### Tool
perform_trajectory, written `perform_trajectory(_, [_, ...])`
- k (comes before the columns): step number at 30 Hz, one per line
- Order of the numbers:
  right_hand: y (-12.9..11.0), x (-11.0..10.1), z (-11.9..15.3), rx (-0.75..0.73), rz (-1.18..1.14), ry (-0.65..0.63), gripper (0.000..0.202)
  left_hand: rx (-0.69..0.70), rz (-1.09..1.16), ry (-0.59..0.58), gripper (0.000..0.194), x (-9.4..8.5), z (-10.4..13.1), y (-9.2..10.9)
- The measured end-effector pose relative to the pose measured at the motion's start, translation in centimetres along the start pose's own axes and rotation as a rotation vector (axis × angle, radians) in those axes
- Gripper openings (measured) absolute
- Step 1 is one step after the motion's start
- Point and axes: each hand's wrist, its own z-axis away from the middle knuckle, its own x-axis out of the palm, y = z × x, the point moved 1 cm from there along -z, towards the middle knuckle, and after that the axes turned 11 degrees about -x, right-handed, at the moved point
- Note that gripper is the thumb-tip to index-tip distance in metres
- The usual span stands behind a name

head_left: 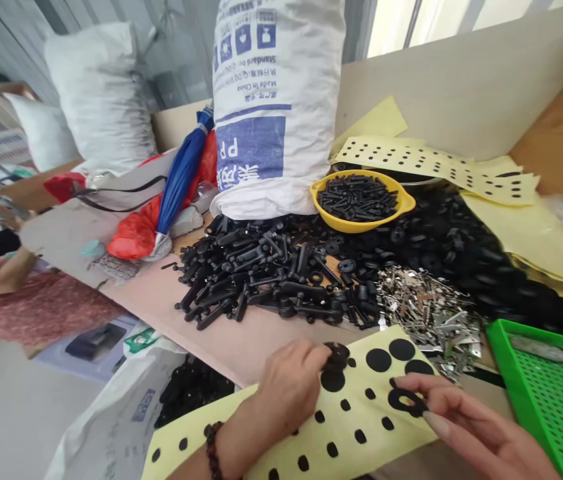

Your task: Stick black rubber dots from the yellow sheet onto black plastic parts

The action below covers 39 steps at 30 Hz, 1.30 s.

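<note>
Behind the fingers point(319, 357) of our left hand point(288, 380), we wear a bracelet point(212, 451) of small, rounded, dark reddish-brown beads point(214, 469), strung closely around the wrist point(234, 433). Our right hand point(476, 427) is bare from the fingers back.

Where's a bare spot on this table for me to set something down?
The pink surface looks free between the black parts pile, the red bag and the nearest dotted yellow sheet. It's crowded around the yellow bowl and metal pieces, through to the green tray.
</note>
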Motion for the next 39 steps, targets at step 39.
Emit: perform_trajectory(39, [-0.5, 2.7, -0.6, 0.023, -0.182, 0.06, 0.033, -0.325, 0.526, -0.584, 0.047, 0.4, -3.9, 3.2])
